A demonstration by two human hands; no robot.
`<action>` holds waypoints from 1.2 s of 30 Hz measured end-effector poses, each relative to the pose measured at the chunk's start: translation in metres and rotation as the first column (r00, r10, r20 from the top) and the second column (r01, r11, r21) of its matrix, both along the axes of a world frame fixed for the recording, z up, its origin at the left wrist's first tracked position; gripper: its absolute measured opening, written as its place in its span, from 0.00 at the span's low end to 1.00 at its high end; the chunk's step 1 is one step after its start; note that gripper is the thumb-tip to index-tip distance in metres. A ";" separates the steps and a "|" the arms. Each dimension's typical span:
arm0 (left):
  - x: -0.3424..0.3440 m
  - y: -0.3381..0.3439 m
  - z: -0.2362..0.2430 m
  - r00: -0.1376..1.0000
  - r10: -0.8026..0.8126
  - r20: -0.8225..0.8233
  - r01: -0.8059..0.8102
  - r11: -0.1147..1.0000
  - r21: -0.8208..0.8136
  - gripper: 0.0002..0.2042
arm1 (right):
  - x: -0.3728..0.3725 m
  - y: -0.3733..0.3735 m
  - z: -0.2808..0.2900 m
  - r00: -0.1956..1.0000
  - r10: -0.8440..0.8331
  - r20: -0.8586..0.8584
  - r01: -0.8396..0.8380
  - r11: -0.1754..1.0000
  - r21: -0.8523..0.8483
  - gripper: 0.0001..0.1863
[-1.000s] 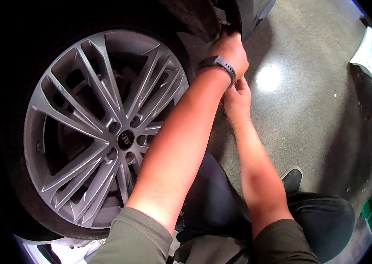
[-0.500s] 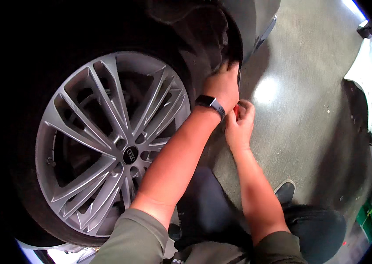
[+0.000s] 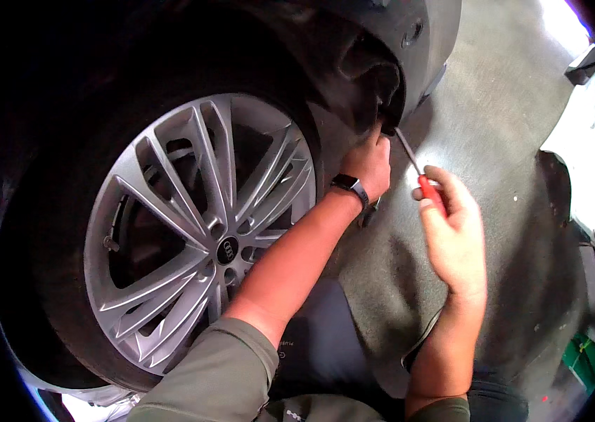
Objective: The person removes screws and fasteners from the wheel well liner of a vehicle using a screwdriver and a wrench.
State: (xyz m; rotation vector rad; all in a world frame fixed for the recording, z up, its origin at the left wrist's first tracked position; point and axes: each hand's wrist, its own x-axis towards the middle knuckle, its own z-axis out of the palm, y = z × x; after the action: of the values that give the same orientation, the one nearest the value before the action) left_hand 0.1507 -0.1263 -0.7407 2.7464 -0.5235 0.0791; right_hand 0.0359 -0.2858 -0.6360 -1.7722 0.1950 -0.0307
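My left hand (image 3: 371, 162), wearing a dark smartwatch, grips the lower edge of the black wheel arch liner (image 3: 361, 77), fingertips partly hidden. My right hand (image 3: 452, 225) is closed around a red-handled screwdriver (image 3: 431, 190), its long metal shaft angled up to the liner's edge beside my left fingers. Left of my arms is a silver multi-spoke wheel (image 3: 143, 211) with a black tyre (image 3: 58, 281). A small dark tool or part (image 3: 371, 214) shows just below my left hand; I cannot make out what it is.
The dark car body panel (image 3: 431, 28) curves above the liner. A white panel (image 3: 586, 155) stands at the right on the grey concrete floor (image 3: 508, 126), with a green object (image 3: 582, 362) below it. My knee and legs are at the lower edge.
My right hand has come out from beside my left, moving right with the screwdriver, whose shaft now shows. My left hand sits lower in the picture, and the whole view has shifted.
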 end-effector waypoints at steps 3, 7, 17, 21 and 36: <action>0.002 0.000 -0.005 1.000 -0.015 0.008 0.016 0.999 -0.047 0.11 | 0.013 0.027 -0.012 0.994 -0.044 0.098 0.058 0.988 -0.142 0.22; 0.003 -0.010 0.001 0.988 -0.009 -0.155 0.004 1.000 -0.030 0.10 | 0.034 0.043 -0.027 0.982 -0.094 0.164 0.141 0.943 -0.302 0.19; 0.003 -0.002 -0.012 0.968 0.013 -0.252 -0.143 0.853 -0.502 0.28 | 0.083 0.054 0.014 0.996 0.032 -0.089 -0.075 0.842 -0.534 0.17; 0.002 -0.003 0.007 0.919 0.003 -0.394 -0.165 0.911 -0.379 0.26 | 0.090 0.048 0.018 0.950 -0.028 -0.312 -0.108 0.906 -0.410 0.19; 0.005 -0.017 -0.026 0.856 -0.248 -0.453 -0.160 0.707 -0.689 0.15 | 0.138 0.049 -0.083 0.693 0.336 -0.638 -0.707 0.490 -0.509 0.43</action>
State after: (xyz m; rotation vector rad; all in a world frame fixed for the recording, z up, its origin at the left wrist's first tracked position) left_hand 0.1557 -0.1433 -0.7670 1.8608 -0.3064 -0.3930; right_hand 0.1734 -0.2368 -0.7192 -2.5729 -0.0834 0.9337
